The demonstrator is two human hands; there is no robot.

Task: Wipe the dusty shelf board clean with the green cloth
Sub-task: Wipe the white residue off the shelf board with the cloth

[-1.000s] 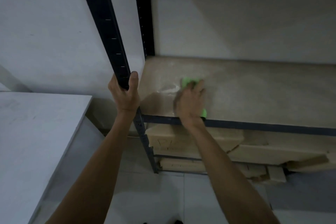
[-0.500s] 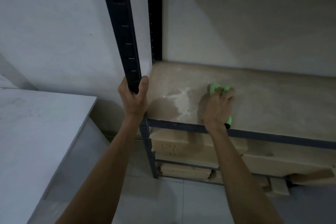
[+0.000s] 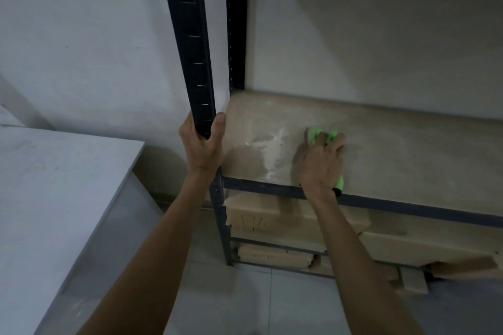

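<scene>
At your far left sits the pale tabletop (image 3: pixel 54 185), out of play. Your left grip (image 3: pixel 202 149) wraps round the black upright post (image 3: pixel 190 49), bracing you. Next, a white dust streak (image 3: pixel 273 149) lies on the shelf board (image 3: pixel 408 149), uncovered since your right grip (image 3: pixel 319 166) slid rightward a second ago, so that patch needs another pass. The right grip presses the green cloth (image 3: pixel 313 134) flat, fingers spread, by the front rail (image 3: pixel 408 208). Stacked boards (image 3: pixel 272 223) below don't obstruct.

So the right hand (image 3: pixel 321 166) and the green cloth (image 3: pixel 313 134) are further right on the shelf board (image 3: pixel 408 149) than a second ago. The pale dust smear (image 3: pixel 272 152) it half covered is now fully exposed, just left of the hand.
</scene>
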